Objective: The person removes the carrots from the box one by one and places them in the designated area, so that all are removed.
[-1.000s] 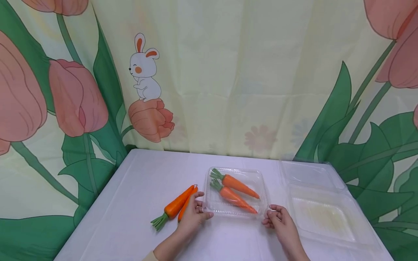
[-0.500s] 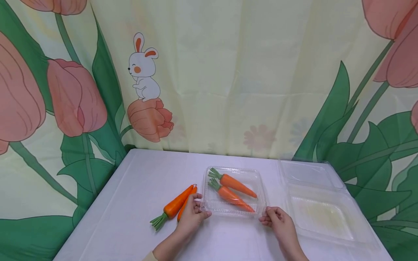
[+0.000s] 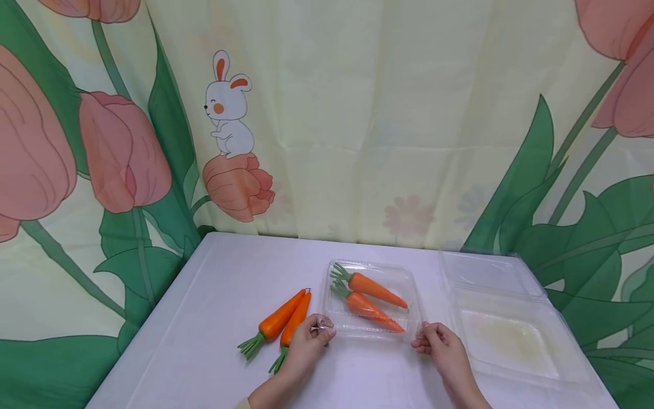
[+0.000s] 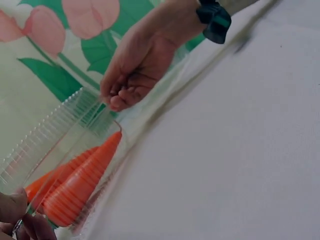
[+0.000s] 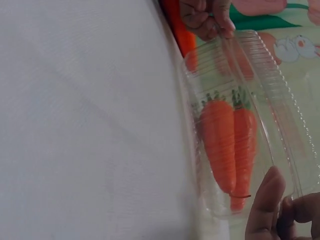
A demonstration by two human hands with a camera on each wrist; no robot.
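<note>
A clear plastic clamshell container [image 3: 395,278] with its lid down holds two carrots, the rear carrot [image 3: 378,288] and the front carrot [image 3: 370,311], both with green stubs to the left. My left hand [image 3: 305,345] pinches the front left corner of its rim between thumb and fingers. At the front right corner, my right hand [image 3: 443,347] pinches the rim. In the right wrist view the carrot [image 5: 217,145] shows through the ribbed wall, with my right thumb [image 5: 267,200] on the rim. The right hand's curled fingers also appear in the left wrist view [image 4: 132,85].
Two loose carrots lie left of the container: one carrot [image 3: 276,319] farther out, another carrot [image 3: 295,325] beside my left hand. A second clear container [image 3: 506,341] stands opened out at the right edge of the white table [image 3: 214,295]. A printed curtain [image 3: 327,113] hangs behind.
My left hand has shifted forward-right along the rim to the front left corner, baring more of the nearer loose carrot. My right hand stays at the front right corner.
</note>
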